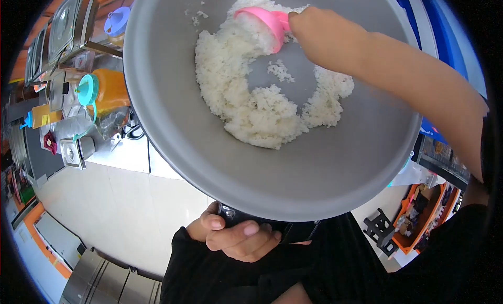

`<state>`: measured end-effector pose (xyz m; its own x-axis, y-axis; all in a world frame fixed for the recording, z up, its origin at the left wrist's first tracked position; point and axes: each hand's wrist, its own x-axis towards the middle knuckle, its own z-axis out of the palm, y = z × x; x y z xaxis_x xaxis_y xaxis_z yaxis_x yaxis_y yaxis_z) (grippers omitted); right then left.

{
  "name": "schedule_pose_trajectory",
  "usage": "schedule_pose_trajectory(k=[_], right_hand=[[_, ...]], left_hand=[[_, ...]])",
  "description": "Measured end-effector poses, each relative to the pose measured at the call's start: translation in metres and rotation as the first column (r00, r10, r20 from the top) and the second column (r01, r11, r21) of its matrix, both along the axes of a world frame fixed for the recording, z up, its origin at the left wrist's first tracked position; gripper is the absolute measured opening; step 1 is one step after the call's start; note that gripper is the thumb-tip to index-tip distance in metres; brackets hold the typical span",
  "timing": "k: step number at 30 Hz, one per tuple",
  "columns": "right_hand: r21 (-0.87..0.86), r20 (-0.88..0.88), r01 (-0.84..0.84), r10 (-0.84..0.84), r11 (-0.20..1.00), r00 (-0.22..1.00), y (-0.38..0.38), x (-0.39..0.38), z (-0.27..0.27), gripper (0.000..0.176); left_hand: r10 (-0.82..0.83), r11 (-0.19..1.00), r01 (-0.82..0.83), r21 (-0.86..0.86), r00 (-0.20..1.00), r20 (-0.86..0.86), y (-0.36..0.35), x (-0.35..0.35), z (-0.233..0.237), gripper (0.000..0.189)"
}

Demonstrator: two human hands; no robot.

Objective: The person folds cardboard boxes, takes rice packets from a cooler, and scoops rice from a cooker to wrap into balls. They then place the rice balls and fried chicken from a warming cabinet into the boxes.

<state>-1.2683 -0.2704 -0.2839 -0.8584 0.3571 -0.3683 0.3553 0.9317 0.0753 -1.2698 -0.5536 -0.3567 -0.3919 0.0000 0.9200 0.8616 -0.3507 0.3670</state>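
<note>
A large grey pot [178,131] fills the middle of the view, tilted so that its inside shows. White rice [262,115] lies in a ring on its bottom, with bare metal at the centre. My right hand [327,39] is closed round the handle of a pink scoop [270,24], whose bowl rests in the rice at the upper part of the ring. Below the pot's near rim, my left hand [241,238] is wrapped round the black pot handle [267,223].
At left, an orange bottle with a teal cap [110,88], a lidded steel container [75,152] and scissors [133,131] are on a counter. An orange crate [406,238] and a black stool [380,230] stand at lower right. Grey cabinets [105,278] are at lower left.
</note>
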Motion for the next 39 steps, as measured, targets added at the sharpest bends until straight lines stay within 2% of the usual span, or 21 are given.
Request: schedule_pose_trajectory(k=[1, 4, 7, 10, 11, 13, 16, 19, 22, 25, 28, 31, 34, 37, 39], right_hand=[[-0.009, -0.037, -0.061, 0.061, 0.998, 0.997, 0.009, 0.0, -0.006, 0.022], [-0.173, -0.064, -0.056, 0.046, 0.983, 0.997, 0.02, -0.008, -0.015, 0.019], [-0.366, 0.241, 0.322, -0.245, 0.873, 0.939, 0.0, -0.022, 0.027, 0.024], [-0.447, 0.297, 0.195, -0.061, 0.873, 0.953, 0.018, -0.014, 0.036, 0.03], [-0.425, 0.127, 0.068, -0.015, 0.903, 0.992, 0.025, -0.004, 0.027, 0.031], [-0.319, -0.211, -0.165, 0.1, 0.933, 0.972, 0.029, 0.011, 0.012, 0.032], [-0.299, 0.042, 0.175, -0.17, 0.938, 0.985, 0.016, -0.01, 0.022, 0.03], [-0.278, 0.1, 0.11, -0.085, 0.954, 0.991, 0.007, -0.02, 0.01, 0.032], [-0.127, 0.121, -0.119, 0.134, 0.985, 0.984, -0.015, -0.014, -0.004, 0.042], [-0.11, 0.129, -0.279, 0.292, 0.954, 0.948, -0.021, -0.008, 0.003, 0.054], [-0.231, 0.148, -0.34, 0.378, 0.912, 0.914, -0.019, 0.002, -0.001, 0.047], [-0.344, 0.107, -0.248, 0.3, 0.906, 0.948, -0.023, 0.012, -0.012, 0.037], [-0.465, 0.114, -0.095, 0.166, 0.88, 0.98, -0.022, 0.012, -0.013, 0.029], [-0.588, 0.326, 0.208, -0.006, 0.781, 0.945, -0.011, 0.006, -0.002, 0.025], [-0.665, 0.478, 0.414, -0.071, 0.622, 0.875, -0.004, 0.003, 0.009, 0.024]], left_hand=[[-0.004, 1.0, 0.004, 0.02, 1.0, -0.008, 0.001, -0.001, 0.0, 0.017], [-0.022, 0.999, 0.022, -0.026, 1.0, -0.005, -0.002, -0.002, 0.003, 0.015], [-0.004, 0.999, 0.004, -0.047, 1.0, -0.006, -0.004, -0.001, 0.003, 0.014], [0.034, 0.999, -0.034, -0.019, 0.999, -0.002, 0.0, 0.001, 0.001, 0.016], [0.027, 0.999, -0.027, -0.031, 1.0, -0.007, -0.001, 0.0, 0.001, 0.017], [0.007, 0.998, -0.008, -0.056, 1.0, -0.016, -0.003, -0.002, 0.002, 0.018], [0.059, 0.996, -0.059, -0.065, 0.998, 0.01, -0.003, 0.003, 0.003, 0.02], [0.077, 0.996, -0.076, 0.036, 0.996, -0.037, 0.006, -0.003, 0.001, 0.021], [0.096, 0.995, -0.095, 0.013, 0.994, -0.057, 0.005, -0.004, 0.0, 0.022], [0.09, 0.996, -0.089, 0.026, 0.996, -0.026, 0.007, -0.002, 0.001, 0.022], [0.079, 0.997, -0.079, 0.006, 0.995, -0.056, 0.005, -0.003, -0.001, 0.023], [0.083, 0.996, -0.082, 0.038, 0.996, -0.037, 0.012, -0.003, 0.001, 0.023], [0.149, 0.98, -0.142, 0.139, 0.988, -0.043, 0.019, -0.003, -0.002, 0.02], [0.087, 0.992, -0.084, 0.096, 0.996, -0.026, 0.018, -0.002, 0.002, 0.017], [0.088, 0.993, -0.085, 0.081, 0.995, -0.036, 0.014, -0.001, 0.001, 0.017]])
